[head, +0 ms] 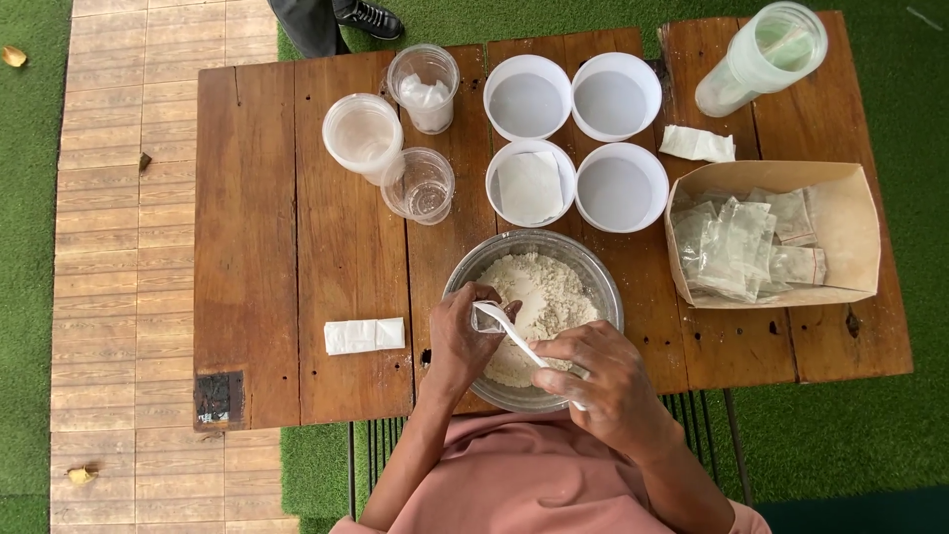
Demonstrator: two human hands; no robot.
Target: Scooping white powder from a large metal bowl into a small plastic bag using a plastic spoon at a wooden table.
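A metal bowl (603, 280) of pale flour (549, 287) sits at the near edge of the wooden table (287, 257). Over it, my left hand (457, 341) pinches a small clear plastic bag (486, 316) at its mouth. My right hand (603, 381) grips a white plastic spoon (516, 336), and the spoon's tip rests at the bag's opening. Both hands hover above the flour.
Behind the bowl stand white bowls (621, 188), one holding a white sachet (529, 186). Clear plastic cups (420, 184) stand at the left. A paper tray (855, 232) with several small filled bags lies to the right, beside a tall clear container (761, 54). A folded white sachet (364, 335) lies near the left. A person's shoe (371, 17) shows beyond the table.
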